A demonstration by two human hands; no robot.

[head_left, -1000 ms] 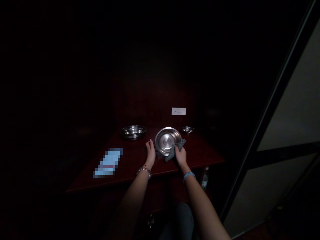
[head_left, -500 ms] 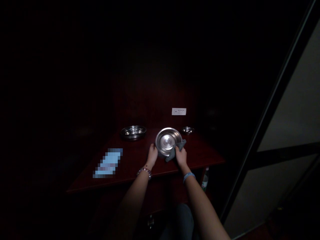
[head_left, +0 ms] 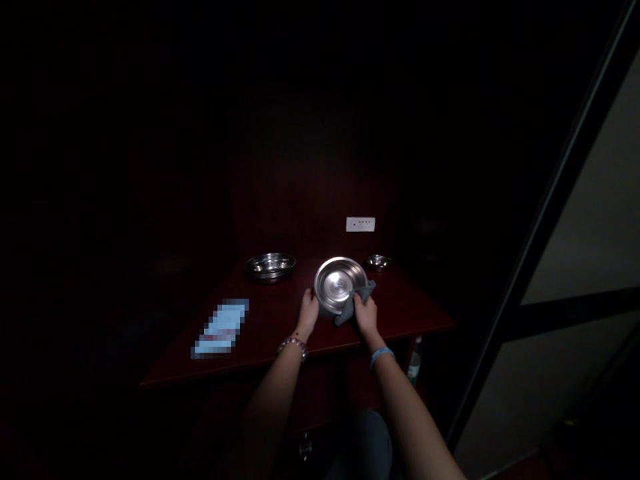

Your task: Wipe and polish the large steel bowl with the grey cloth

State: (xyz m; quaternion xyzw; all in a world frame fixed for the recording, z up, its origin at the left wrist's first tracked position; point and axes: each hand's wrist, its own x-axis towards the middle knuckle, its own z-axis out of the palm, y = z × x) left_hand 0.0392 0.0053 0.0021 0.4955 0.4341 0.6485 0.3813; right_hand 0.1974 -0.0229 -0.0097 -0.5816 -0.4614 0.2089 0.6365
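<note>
A shiny steel bowl (head_left: 333,283) is tilted toward me above the dark red table. My left hand (head_left: 309,312) grips its left rim, the fingers hidden behind the metal. On the lower right rim, my right hand (head_left: 366,315) is closed on a grey cloth (head_left: 346,313), pressing it against the bowl. Part of the cloth hangs below the rim and part sticks up at the right. Behind and to the left, stacked steel bowls (head_left: 270,274) stand on the table. A smaller steel bowl (head_left: 379,263) sits at the back right.
The dark red table (head_left: 280,313) has its front edge just under my wrists. A blurred-out light blue item (head_left: 221,328) lies at its left. A white socket panel (head_left: 361,225) is on the back wall. A bottle (head_left: 415,363) stands below the table at the right.
The whole view has shifted slightly, so everything appears a little further right. Both hands keep their hold on the bowl and the cloth, with hardly any visible movement between them.
</note>
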